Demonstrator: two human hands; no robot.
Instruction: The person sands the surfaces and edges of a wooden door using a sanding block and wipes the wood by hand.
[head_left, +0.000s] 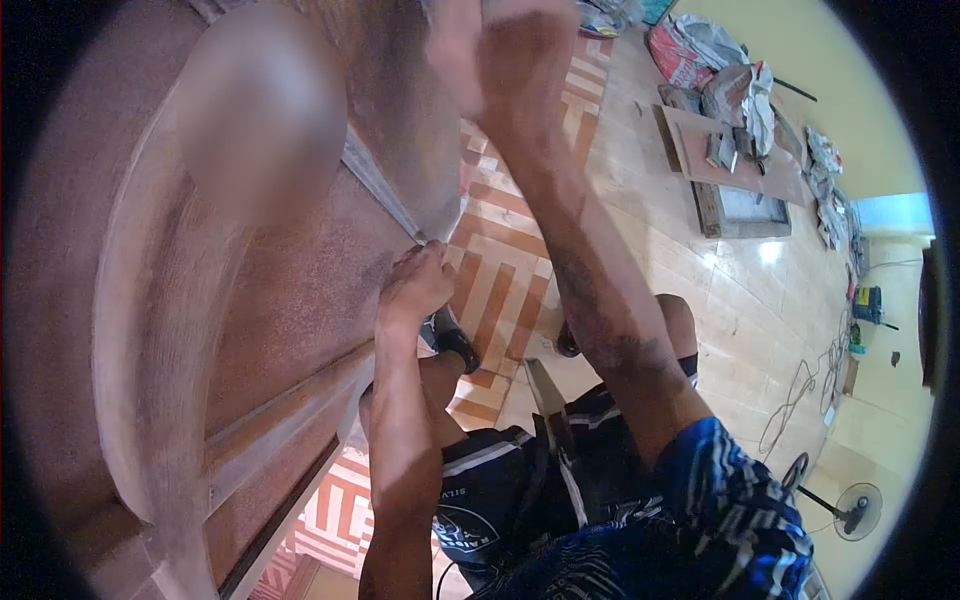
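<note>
My left hand (pixel 418 280) rests at the edge of a brown wooden panel (pixel 300 270), its fingers curled at the end of a thin pale strip (pixel 385 190). Whatever those fingers pinch is too small to make out. Raised at the top centre, my right hand (pixel 505 50) is smeared by motion, and its fingers are partly cut off by the frame edge. A curved wooden moulding (pixel 160 320) runs along the left side of the panel.
Patterned tiles (pixel 500 290) cover the floor around my feet. At the upper right lie boards (pixel 735 165), a tray-like frame (pixel 708 210) and sacks (pixel 690 50). A cable (pixel 800 385) and a fan (pixel 857 511) are at the right.
</note>
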